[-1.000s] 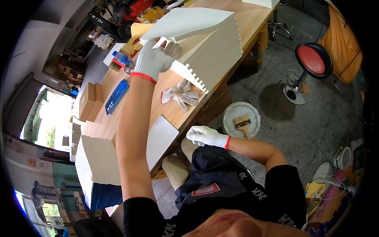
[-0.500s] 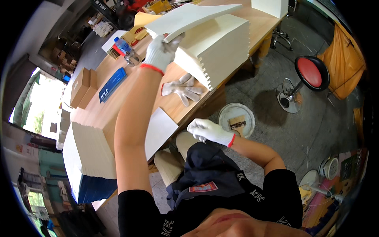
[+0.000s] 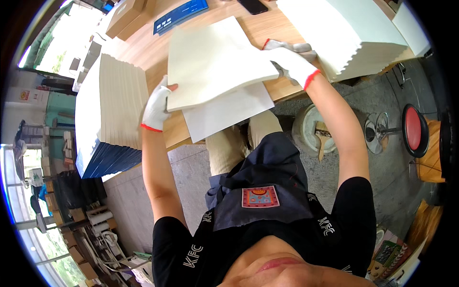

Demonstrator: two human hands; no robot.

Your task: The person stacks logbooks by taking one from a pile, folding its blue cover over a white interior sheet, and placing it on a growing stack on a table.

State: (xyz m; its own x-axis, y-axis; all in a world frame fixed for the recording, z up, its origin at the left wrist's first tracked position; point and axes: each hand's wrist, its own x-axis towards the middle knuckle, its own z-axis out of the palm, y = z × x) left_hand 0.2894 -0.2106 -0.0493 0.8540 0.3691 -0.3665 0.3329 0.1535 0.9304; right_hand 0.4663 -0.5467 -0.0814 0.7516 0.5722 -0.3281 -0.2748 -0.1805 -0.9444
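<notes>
A thin cream-coloured stack of paper (image 3: 210,62) is held above the table edge, its right side bending slightly. My left hand (image 3: 157,107), in a white knit glove with a red cuff, grips its left edge near the front corner. At the right edge, my right hand (image 3: 294,66), gloved the same way, grips the stack, its fingers partly hidden. Beneath the stack lies a white sheet (image 3: 229,119) that juts past the table's front edge. A loose grey-white glove (image 3: 301,48) rests on the table just behind my right hand.
Tall paper piles stand at left (image 3: 117,95) and right (image 3: 334,38), the left one with dark blue at its front. Farther back are a cardboard box (image 3: 131,16), blue booklet (image 3: 181,14) and black phone (image 3: 252,5). A bucket with a brush (image 3: 322,138) and red stool (image 3: 415,130) stand at right.
My left hand has come back from the right-hand pile, bringing the paper stack in front of me. My right hand has risen from beside my lap to its right edge. The view has turned left.
</notes>
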